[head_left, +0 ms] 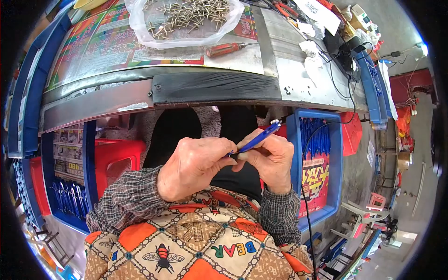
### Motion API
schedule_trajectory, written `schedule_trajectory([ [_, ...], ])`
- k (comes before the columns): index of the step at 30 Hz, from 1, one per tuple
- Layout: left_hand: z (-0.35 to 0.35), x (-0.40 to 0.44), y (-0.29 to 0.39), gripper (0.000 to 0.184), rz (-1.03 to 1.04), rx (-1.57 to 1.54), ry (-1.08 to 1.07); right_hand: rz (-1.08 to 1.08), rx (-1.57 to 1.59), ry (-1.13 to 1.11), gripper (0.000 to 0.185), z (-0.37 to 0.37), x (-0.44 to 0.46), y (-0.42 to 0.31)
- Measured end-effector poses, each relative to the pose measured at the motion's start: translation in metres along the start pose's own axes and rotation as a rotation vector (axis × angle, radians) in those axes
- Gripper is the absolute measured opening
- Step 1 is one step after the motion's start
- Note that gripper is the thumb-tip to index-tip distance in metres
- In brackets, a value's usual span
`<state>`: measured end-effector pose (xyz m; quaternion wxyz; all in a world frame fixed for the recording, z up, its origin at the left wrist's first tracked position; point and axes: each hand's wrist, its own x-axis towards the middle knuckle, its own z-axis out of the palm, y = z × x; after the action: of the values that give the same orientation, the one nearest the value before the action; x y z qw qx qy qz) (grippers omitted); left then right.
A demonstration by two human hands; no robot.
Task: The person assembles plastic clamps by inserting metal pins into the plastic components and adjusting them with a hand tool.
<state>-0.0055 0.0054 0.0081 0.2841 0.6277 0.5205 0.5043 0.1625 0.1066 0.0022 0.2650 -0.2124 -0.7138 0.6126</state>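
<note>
Blue pen (258,138) slants up between the hands, left hand (189,164) curled, fingertips pinched at its lower end, right hand (271,162) closed with thumb and fingers on the barrel; likely light, stiff, slickish plastic, best gripped mid-barrel.

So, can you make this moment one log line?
left hand: pinching lower end of slim blue pen | right hand: gripping pen | on silvery workbench: red-handled screwdriver, whitish plastic container of metal pieces
</note>
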Motion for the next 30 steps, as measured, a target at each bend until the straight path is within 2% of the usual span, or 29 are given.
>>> schedule_trajectory([
  [5, -0.001, -0.003, 0.009, 0.020, -0.007, 0.023, 0.004, -0.051, 0.066, 0.047, 0.008, 0.005, -0.008, -0.003],
  [8, 0.006, -0.010, 0.013, 0.021, 0.076, 0.155, 0.077, -0.223, -0.067, 0.054, 0.009, 0.005, -0.010, -0.002],
  [11, 0.004, -0.014, 0.014, 0.019, 0.055, 0.168, 0.057, -0.246, -0.216, 0.041, 0.009, 0.001, -0.014, -0.004],
  [14, -0.002, -0.014, 0.017, 0.016, -0.055, 0.086, 0.083, -0.111, 0.180, 0.130, 0.009, 0.005, -0.020, 0.003],
  [18, -0.002, -0.015, 0.017, 0.012, -0.124, -0.023, 0.062, -0.092, 0.380, 0.109, 0.012, 0.007, -0.021, 0.010],
  [30, 0.006, -0.011, 0.012, 0.015, -0.146, -0.132, 0.075, -0.137, 0.412, 0.090, 0.012, 0.010, -0.014, 0.022],
])
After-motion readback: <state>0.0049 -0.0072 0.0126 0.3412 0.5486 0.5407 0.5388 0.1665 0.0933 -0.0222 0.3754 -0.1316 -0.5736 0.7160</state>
